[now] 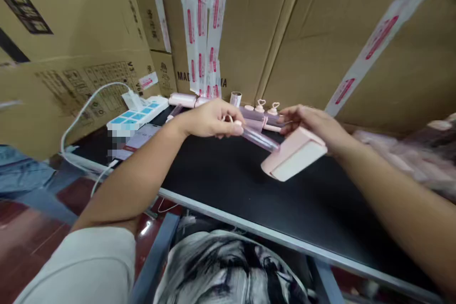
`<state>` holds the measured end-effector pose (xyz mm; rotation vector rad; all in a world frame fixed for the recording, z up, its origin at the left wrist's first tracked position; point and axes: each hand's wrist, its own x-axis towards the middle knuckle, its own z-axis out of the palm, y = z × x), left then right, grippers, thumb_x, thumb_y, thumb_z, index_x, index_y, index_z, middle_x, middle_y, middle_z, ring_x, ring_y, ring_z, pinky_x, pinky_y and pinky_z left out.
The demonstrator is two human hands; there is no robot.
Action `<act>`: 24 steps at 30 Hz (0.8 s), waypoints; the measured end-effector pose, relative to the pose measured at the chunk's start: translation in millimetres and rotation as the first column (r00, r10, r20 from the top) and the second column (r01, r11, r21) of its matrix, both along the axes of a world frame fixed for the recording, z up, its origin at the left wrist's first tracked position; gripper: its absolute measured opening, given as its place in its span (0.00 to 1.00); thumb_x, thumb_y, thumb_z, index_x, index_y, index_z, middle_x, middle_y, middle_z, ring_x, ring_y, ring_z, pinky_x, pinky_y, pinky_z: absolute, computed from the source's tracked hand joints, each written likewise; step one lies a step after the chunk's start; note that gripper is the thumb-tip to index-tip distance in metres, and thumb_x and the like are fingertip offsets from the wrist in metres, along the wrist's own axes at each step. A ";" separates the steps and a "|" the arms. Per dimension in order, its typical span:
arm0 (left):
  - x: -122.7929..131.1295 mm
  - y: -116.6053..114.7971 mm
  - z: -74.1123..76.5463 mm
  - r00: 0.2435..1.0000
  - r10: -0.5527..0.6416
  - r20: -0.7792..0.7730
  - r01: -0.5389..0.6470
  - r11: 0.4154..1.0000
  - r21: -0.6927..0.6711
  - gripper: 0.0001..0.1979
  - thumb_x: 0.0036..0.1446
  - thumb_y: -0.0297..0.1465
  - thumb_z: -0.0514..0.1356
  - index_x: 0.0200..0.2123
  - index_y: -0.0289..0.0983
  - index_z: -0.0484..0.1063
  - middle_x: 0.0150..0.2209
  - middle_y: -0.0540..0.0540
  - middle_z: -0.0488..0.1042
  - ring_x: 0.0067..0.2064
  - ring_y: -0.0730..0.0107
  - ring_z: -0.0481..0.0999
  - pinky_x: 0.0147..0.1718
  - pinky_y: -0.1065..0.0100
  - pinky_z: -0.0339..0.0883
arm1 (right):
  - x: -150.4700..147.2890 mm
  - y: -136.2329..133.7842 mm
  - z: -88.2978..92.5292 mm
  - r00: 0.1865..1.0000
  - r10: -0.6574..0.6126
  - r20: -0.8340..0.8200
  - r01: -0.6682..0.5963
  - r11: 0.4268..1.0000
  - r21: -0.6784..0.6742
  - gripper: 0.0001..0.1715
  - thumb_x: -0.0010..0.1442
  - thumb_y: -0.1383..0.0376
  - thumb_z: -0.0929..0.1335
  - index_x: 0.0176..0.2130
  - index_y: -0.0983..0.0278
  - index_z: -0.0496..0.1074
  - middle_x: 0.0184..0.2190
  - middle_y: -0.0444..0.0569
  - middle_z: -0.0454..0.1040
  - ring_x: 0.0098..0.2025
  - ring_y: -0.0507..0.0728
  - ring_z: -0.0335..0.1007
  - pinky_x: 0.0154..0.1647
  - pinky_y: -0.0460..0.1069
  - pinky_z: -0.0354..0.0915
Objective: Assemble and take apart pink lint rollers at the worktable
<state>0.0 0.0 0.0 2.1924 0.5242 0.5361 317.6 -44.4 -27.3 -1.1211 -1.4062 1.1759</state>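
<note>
Nearest, below the hands and in front of the desk's metal edge, lies a black-and-white patterned cloth [231, 266]. Beyond it the black top of the desk [213, 171] stretches under both forearms, its bare middle leaving room to work beneath the hands.

A pink tool [294, 154] hangs over that stretch, between the hands, its broad pale head tilted downward and nearer the wearer than the right hand. The left hand [215, 118] pinches it between thumb and fingers at the far end of its clear handle, where a pale loop [228, 118] sticks up; gripping it there probably keeps the head uncovered and clear of the desk. The right hand [313, 126] is beyond the head with its fingers curled toward the parts at the back; whether they close on anything I cannot tell.

To the right of the right hand, pink pieces [395, 156] lie heaped and blurred, seemingly kept within its reach. Just past the hands, heart-topped pieces [261, 107] and an upright tube [235, 99] line the back, perhaps to spare the middle. Left of the left hand, a power strip [138, 114] sits at the side, likely out of its way. Farthest, taped cardboard [260, 23] walls everything in.
</note>
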 end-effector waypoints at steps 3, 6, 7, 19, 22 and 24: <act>27.1 -12.3 -17.4 0.997 -0.067 -0.043 0.071 0.992 0.104 0.14 0.59 0.38 0.68 0.42 0.32 0.80 0.28 0.50 0.77 0.27 0.76 0.73 0.27 0.74 0.63 | 13.7 -29.1 15.5 0.916 0.209 0.341 -0.214 0.977 -0.025 0.35 0.58 0.36 0.72 0.49 0.59 0.79 0.47 0.52 0.83 0.43 0.61 0.81 0.45 0.55 0.75; 48.5 -24.9 -30.8 0.998 -0.027 -0.051 0.040 0.962 0.272 0.13 0.60 0.34 0.68 0.46 0.33 0.80 0.34 0.49 0.80 0.32 0.74 0.75 0.33 0.73 0.65 | 2.8 -60.3 25.7 0.620 0.145 0.771 -0.280 0.959 0.044 0.28 0.60 0.44 0.74 0.52 0.58 0.79 0.48 0.51 0.83 0.47 0.65 0.81 0.49 0.57 0.73; 53.8 -28.9 -34.6 0.999 -0.006 -0.047 0.021 0.945 0.327 0.13 0.61 0.33 0.67 0.47 0.34 0.80 0.36 0.48 0.81 0.33 0.73 0.76 0.35 0.72 0.66 | -5.6 -70.0 27.4 0.480 0.067 0.875 -0.286 0.954 0.084 0.26 0.61 0.47 0.74 0.52 0.59 0.79 0.47 0.52 0.83 0.46 0.66 0.80 0.47 0.57 0.72; 73.7 -39.7 -69.0 0.940 -0.012 -0.341 0.292 0.544 0.787 0.17 0.70 0.46 0.59 0.46 0.38 0.73 0.42 0.44 0.83 0.42 0.63 0.82 0.33 0.67 0.65 | -6.2 -69.0 21.1 0.379 0.468 0.798 -0.506 0.827 -0.244 0.06 0.60 0.61 0.71 0.38 0.60 0.74 0.35 0.44 0.79 0.33 0.56 0.73 0.32 0.49 0.64; 75.4 -38.1 -70.4 0.918 0.012 -0.395 0.333 0.515 0.790 0.19 0.70 0.49 0.57 0.41 0.38 0.73 0.40 0.44 0.82 0.40 0.63 0.82 0.30 0.67 0.61 | -11.4 -68.1 8.9 0.412 0.589 0.695 -0.492 0.786 -0.374 0.03 0.61 0.64 0.69 0.37 0.61 0.70 0.30 0.42 0.75 0.29 0.53 0.69 0.29 0.48 0.63; 75.4 -37.6 -70.2 0.908 0.016 -0.420 0.350 0.522 0.778 0.23 0.69 0.52 0.56 0.37 0.38 0.72 0.38 0.43 0.82 0.39 0.63 0.81 0.28 0.67 0.59 | -16.8 -71.0 -0.3 0.441 0.617 0.652 -0.479 0.776 -0.410 0.03 0.63 0.64 0.68 0.38 0.61 0.68 0.28 0.42 0.73 0.27 0.53 0.69 0.28 0.47 0.63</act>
